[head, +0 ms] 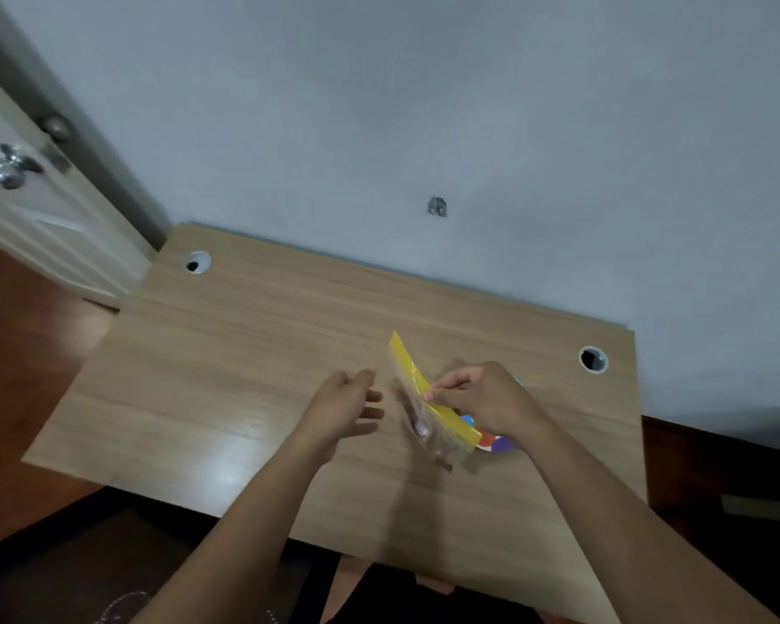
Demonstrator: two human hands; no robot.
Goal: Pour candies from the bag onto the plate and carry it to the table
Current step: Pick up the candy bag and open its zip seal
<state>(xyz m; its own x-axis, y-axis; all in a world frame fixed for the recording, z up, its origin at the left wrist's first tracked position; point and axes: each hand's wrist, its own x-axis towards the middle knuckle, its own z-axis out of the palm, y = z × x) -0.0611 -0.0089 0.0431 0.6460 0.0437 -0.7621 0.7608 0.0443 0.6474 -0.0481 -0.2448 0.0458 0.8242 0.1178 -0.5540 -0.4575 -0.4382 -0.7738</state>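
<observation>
Over the desk (244,353), the right hand (482,398) pinches a see-through bag (424,412) by its yellow top; the left hand (343,407) is spread wide.

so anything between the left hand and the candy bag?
Nothing visible. The left hand hangs open just left of the candy bag, with only bare desk showing in the gap. The right hand pinches the bag's yellow top, above a colourful plate it mostly hides.

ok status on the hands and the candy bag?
Right hand pinching the bag by its yellow top, lifted. Left hand open, empty, beside it. Plate mostly hidden under right hand. No candies visible on plate; nothing in the way.
</observation>
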